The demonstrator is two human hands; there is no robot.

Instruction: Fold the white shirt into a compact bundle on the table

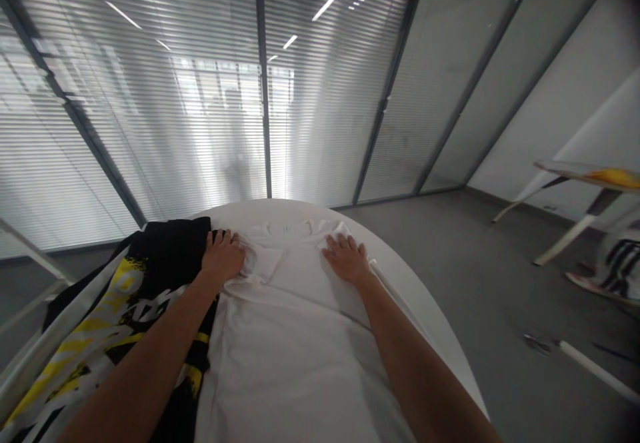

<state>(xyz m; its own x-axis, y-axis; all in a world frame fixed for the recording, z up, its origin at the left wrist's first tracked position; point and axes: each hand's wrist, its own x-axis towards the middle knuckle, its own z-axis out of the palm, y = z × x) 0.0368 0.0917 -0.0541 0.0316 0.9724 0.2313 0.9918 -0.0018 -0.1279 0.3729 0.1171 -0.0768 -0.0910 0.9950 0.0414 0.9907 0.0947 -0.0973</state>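
Forearms enter from bottom of frame, both reaching up-centre. Lower left: black garment [150,276] with yellow and white print, heaped on white round table [440,323]. Left hand [223,256] at centre-left, grip loosely curled, fingers resting where black garment meets white shirt [290,336]. Shirt lies spread flat mid-frame, collar end farthest up. Right hand [347,258], grip wide, palm flat on shirt. Far right: second table [585,176].

A round white table [425,296] carries 2 garments. A white T-shirt [290,336] lies flat along the table's middle, collar toward the far edge. Just left of the T-shirt, touching it, lies a black garment with yellow and white print [125,303], draping over the table's left edge.
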